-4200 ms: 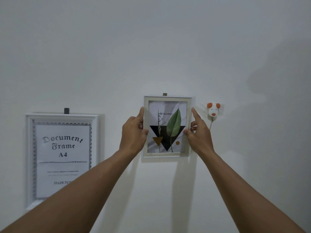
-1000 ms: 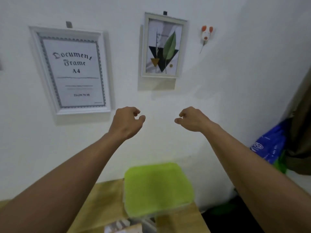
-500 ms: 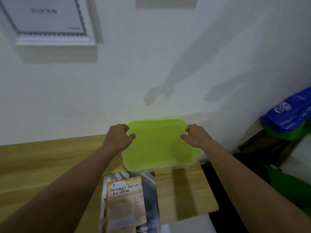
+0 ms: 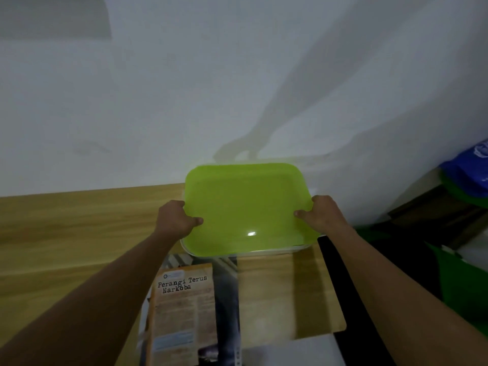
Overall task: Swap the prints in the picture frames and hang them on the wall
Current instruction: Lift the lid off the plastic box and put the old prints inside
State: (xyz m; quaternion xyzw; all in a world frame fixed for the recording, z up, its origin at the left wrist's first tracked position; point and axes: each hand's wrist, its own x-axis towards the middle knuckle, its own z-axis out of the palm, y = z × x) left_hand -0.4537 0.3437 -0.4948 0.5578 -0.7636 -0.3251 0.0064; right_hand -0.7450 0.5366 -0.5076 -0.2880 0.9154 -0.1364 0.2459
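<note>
A lime-green lid (image 4: 248,207) covers a clear plastic box at the back right of the wooden table (image 4: 66,233), against the white wall. My left hand (image 4: 175,220) grips the lid's left edge, thumb on top. My right hand (image 4: 320,215) grips the right edge the same way. A brown print headed "Perangi Terus Narkoba" (image 4: 182,310) lies on the table in front of the box, on top of a darker print (image 4: 227,299). Both picture frames are out of view above; only a frame's shadow shows at the top left.
The table ends at a rounded corner (image 4: 340,326) on the right. Beyond it are a blue bag (image 4: 470,167) and green items (image 4: 459,281) near the floor. A pale sheet (image 4: 290,350) lies at the table's near edge.
My hands let go of the small leaf frame on the wall and came down. The view tilted from the frames to the table. Both hands now grip the green lid's edges.
</note>
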